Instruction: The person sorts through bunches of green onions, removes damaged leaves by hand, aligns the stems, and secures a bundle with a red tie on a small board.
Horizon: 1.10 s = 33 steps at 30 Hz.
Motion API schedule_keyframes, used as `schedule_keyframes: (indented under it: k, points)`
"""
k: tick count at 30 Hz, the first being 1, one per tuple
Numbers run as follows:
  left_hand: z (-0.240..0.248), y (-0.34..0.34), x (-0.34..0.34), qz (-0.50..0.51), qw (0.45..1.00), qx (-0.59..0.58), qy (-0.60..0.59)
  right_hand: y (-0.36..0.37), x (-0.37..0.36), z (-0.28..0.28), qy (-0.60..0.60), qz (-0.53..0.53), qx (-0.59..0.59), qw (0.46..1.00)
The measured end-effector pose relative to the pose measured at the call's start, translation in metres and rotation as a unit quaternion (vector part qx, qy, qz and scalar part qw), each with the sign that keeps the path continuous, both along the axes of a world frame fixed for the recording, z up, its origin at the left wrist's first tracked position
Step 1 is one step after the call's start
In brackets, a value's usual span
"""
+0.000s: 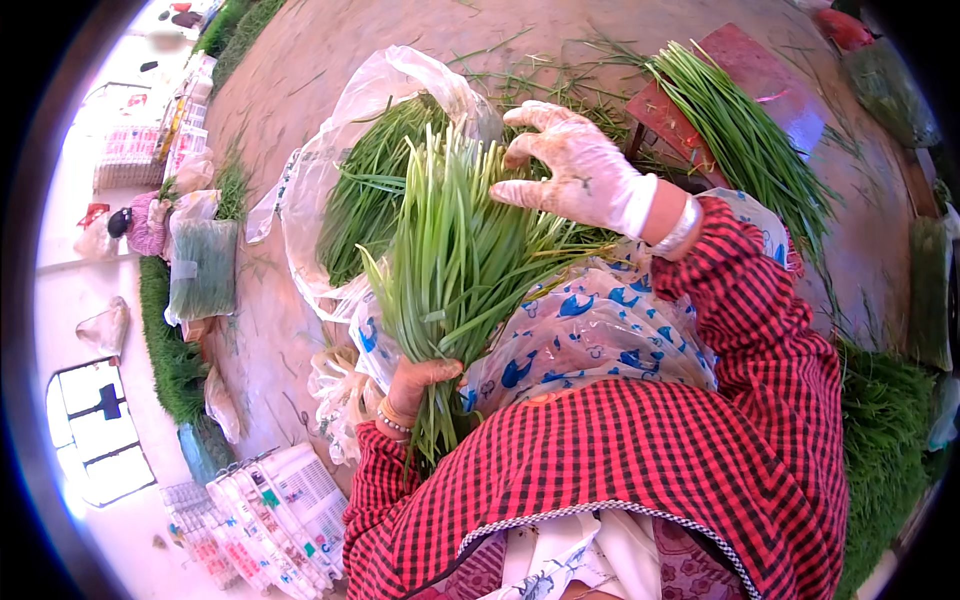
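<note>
My left hand (415, 388), with bracelets at the wrist, is wrapped round the lower, leafy part of a thick bunch of long green chives (450, 240). The pale cut ends point up and away from me. At their right side is my right hand (585, 172) in a stained white glove, fingers spread and curved, the lower fingertip close to the stalks; whether it touches them I cannot tell. A clear plastic sheet with blue prints (600, 320) covers my lap. Just beyond the bunch, an open clear plastic bag (302, 245) holds loose greens (352, 215).
A low red table (745, 65) at the far right bears a pile of chives (735, 135). Trimmings (500, 75) litter the floor. Bagged greens (205, 265) and stacked printed cartons (290, 510) stand at the left; a green heap (885, 440) lies at the right. A person (150, 222) is at far left.
</note>
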<state>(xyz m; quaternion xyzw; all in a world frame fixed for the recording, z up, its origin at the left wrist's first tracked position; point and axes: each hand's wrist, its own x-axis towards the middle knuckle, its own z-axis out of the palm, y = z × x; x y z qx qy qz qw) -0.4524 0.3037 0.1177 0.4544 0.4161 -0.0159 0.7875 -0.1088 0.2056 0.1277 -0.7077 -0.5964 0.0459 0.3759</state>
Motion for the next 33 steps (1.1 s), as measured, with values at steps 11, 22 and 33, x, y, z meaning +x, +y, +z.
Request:
schedule_keyframes:
  k: [11,22,33]
  points:
    - [-0.013,-0.003,-0.007,-0.006,0.998,0.055,0.007,0.005,-0.024,-0.038,0.050,-0.011,0.008,0.999]
    - [-0.015,-0.004,-0.003,-0.006,0.999,0.030,0.015,0.003,-0.026,-0.034,0.009,-0.089,0.052,0.995]
    - [-0.016,-0.008,0.001,-0.028,0.998,0.035,0.036,0.006,-0.005,-0.075,0.082,0.053,0.028,0.995]
